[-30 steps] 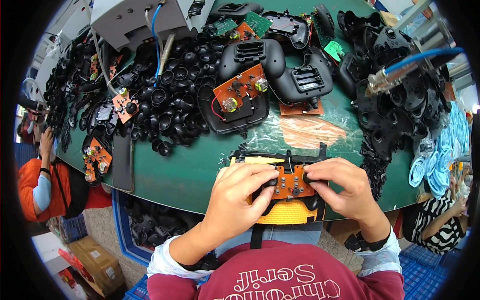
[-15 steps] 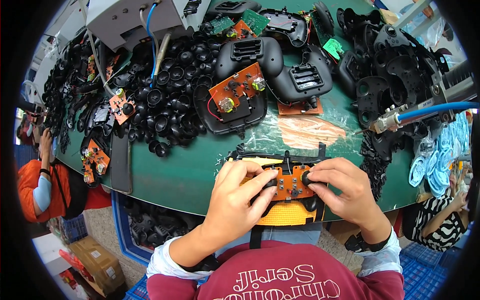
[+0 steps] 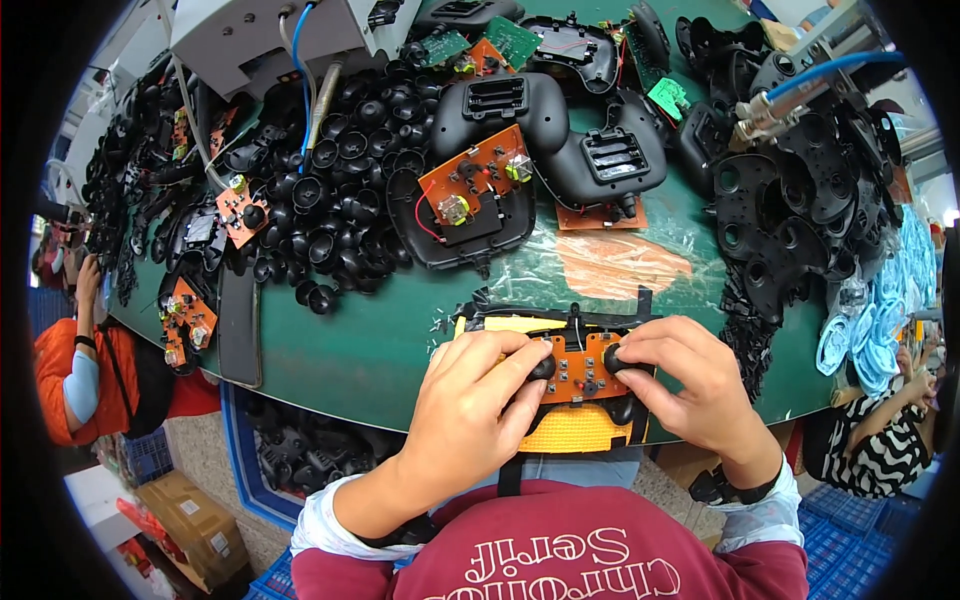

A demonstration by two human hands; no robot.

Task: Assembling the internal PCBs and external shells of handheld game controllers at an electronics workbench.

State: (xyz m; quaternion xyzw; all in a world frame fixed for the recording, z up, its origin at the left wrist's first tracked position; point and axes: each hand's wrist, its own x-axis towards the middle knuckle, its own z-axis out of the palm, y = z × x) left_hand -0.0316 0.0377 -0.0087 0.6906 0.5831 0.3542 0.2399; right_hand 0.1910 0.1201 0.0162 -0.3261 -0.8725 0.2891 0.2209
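Observation:
An orange circuit board [image 3: 577,372] lies in a black game controller shell [image 3: 620,408] near the table's front edge, on a yellow textured pad [image 3: 570,432]. My left hand [image 3: 478,388] pinches a black thumbstick cap [image 3: 543,368] at the board's left end between thumb and fingers. At the other end, my right hand [image 3: 692,378] grips a second black thumbstick cap [image 3: 612,356], its fingers on top and thumb below. Both caps sit at the board, partly covered by my fingers.
Beyond the hands, a heap of black thumbstick caps [image 3: 345,190] spreads beside controllers [image 3: 605,150] and wired orange boards [image 3: 470,178]. Black shells [image 3: 790,190] pile up at right under a blue-hosed tool [image 3: 765,118]. A grey machine [image 3: 270,45] stands at the back. Other people work at both sides.
The blue-hosed tool at right has moved up and away from the table's middle. My hands stay nearly still on the two thumbstick caps.

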